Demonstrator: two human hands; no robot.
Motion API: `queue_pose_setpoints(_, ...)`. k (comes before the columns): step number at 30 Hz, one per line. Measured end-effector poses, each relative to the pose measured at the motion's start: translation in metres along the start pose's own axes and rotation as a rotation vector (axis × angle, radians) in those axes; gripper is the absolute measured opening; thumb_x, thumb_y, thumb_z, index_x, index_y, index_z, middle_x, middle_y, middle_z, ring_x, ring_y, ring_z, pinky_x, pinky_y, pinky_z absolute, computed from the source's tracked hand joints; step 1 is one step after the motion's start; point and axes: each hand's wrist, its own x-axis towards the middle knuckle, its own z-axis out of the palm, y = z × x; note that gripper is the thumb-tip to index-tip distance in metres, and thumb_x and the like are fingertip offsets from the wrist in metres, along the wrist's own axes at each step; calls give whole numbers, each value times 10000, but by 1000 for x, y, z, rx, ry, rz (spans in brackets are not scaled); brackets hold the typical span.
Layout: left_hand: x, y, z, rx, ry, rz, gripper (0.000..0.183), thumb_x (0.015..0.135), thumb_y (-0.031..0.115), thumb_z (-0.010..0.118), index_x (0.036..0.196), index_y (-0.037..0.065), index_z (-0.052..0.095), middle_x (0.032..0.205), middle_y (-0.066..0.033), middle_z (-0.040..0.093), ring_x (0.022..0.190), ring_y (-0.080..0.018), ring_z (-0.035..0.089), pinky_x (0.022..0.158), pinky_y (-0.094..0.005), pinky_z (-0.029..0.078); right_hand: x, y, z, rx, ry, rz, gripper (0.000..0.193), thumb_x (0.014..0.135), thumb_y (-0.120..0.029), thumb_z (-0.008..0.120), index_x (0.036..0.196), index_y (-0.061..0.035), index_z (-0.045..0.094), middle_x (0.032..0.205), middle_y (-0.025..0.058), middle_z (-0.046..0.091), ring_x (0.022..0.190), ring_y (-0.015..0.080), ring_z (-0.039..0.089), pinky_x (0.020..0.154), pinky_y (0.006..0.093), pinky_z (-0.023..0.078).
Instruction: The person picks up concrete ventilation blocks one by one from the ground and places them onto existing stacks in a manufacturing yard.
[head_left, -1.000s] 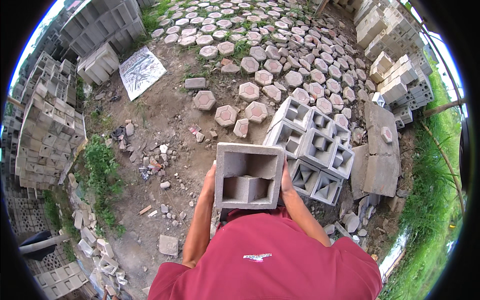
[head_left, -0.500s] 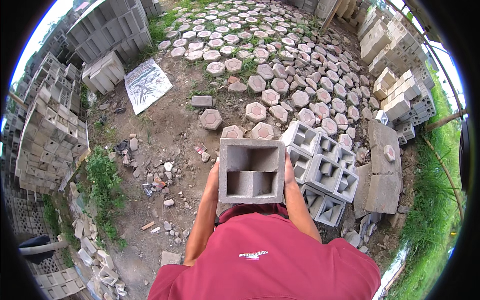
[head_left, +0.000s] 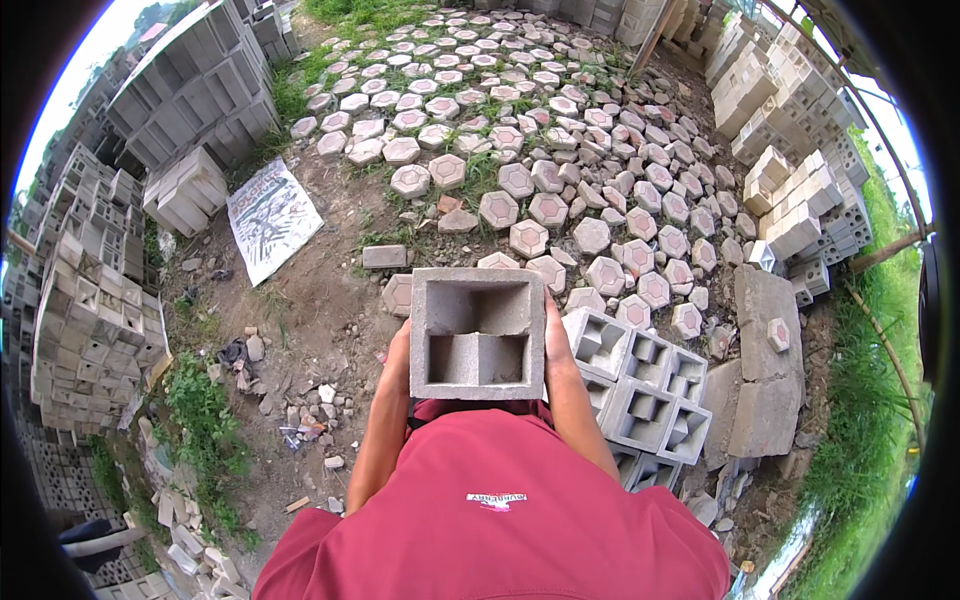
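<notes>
A grey hollow concrete block is held up in front of my body, its open cells facing up toward the view. My left hand presses against its left side and my right hand against its right side; the fingers are mostly hidden behind the block. To the right, partly covered by my right forearm, a group of similar hollow concrete blocks rests on the ground in rows.
Hexagonal pavers cover the ground ahead. Block stacks stand at left, far left and right. A white printed sheet lies on the dirt. Concrete slabs, rubble and a small rectangular block lie around.
The block has shifted slightly left in the picture, still between both hands. The view has moved, so the pavers and the grouped blocks sit lower in it.
</notes>
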Motion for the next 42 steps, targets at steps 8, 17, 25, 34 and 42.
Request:
queue_pose_setpoints(8, 117, 76, 41, -138, -128, -55, 396, 961, 344, 410, 1134, 38, 593, 1031, -86, 638, 897, -199, 613, 793, -335, 505, 126, -28, -6, -29, 123, -9, 587, 960, -517, 399, 1301, -53, 511, 1233, 73, 573, 1103, 177, 548, 965, 318, 419)
queue_pose_setpoints(17, 264, 223, 79, -154, -205, -136, 416, 964, 386, 406, 1153, 54, 568, 1042, -75, 625, 927, -191, 594, 833, -331, 484, 251, -140, 106, -152, 233, 38, 540, 966, -442, 444, 1282, -10, 514, 1242, 100, 570, 1113, 193, 545, 964, 311, 406)
queue_pose_setpoints(25, 349, 329, 163, -69, -289, -136, 558, 960, 489, 379, 1300, 63, 494, 1203, -109, 582, 1038, -225, 581, 911, -364, 473, 369, -187, 123, -264, 405, -28, 565, 974, -464, 426, 1202, 30, 577, 1091, 82, 628, 970, 162, 575, 874, 291, 438)
queue_pose_setpoints(34, 553, 386, 214, -19, -205, -133, 578, 963, 517, 328, 1301, 78, 495, 1199, -102, 583, 1060, -239, 565, 940, -382, 447, 585, -268, 116, -540, 497, 4, 571, 955, -466, 444, 1106, 47, 643, 1031, 109, 661, 932, 174, 586, 843, 293, 438)
queue_pose_setpoints(42, 708, 460, 317, -120, -210, -10, 483, 959, 424, 358, 1212, 59, 549, 1117, -84, 611, 1017, -217, 574, 913, -361, 455, 760, -390, 95, -467, 81, -17, 716, 933, -546, 464, 1354, 31, 414, 1337, 98, 479, 1176, 174, 471, 1000, 304, 359)
